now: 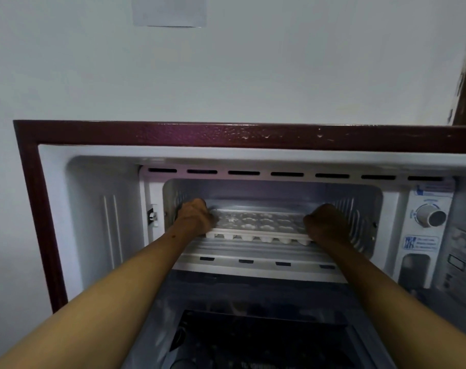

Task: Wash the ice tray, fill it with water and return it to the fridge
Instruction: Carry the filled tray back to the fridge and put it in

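Both arms stretched deep into the freezer compartment (271,193) of the fridge (173,133). White ice tray (258,226) spanning between the fingers, held level just above the compartment floor, likely to keep its contents from tipping. Left hand (195,217) curled round one end, right hand (326,226) curled round the other, knuckles up, wrists straight. Whether going in or coming out: impossible to tell. Thermostat knob (431,215) well outside the right fingers.
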A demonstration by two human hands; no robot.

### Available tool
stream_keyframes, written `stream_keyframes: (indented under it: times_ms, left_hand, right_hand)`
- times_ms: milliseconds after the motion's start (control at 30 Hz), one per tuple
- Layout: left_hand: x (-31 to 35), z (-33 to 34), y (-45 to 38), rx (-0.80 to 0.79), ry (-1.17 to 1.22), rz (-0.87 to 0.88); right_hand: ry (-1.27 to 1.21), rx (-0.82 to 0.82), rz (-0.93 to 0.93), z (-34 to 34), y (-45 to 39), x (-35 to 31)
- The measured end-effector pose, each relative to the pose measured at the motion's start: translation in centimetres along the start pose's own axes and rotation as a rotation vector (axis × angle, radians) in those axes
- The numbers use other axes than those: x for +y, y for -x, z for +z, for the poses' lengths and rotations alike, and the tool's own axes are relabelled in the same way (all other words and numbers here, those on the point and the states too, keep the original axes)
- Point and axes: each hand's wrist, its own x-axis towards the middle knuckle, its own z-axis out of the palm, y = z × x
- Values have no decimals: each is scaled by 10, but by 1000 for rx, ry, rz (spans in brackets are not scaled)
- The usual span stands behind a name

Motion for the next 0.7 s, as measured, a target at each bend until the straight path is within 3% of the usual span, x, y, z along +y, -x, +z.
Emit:
stream_keyframes:
  times_ms: [167, 333, 700]
  left_hand:
    - [4, -6, 17, 72, -89, 27]
    - [12, -21, 50, 201, -93, 160]
    - [19, -39, 167, 84, -188, 129]
  right_hand:
    - [53, -5, -20, -12, 12, -6]
    - [190, -23, -137, -47, 34, -18]
    - [39, -156, -161, -111, 138, -56]
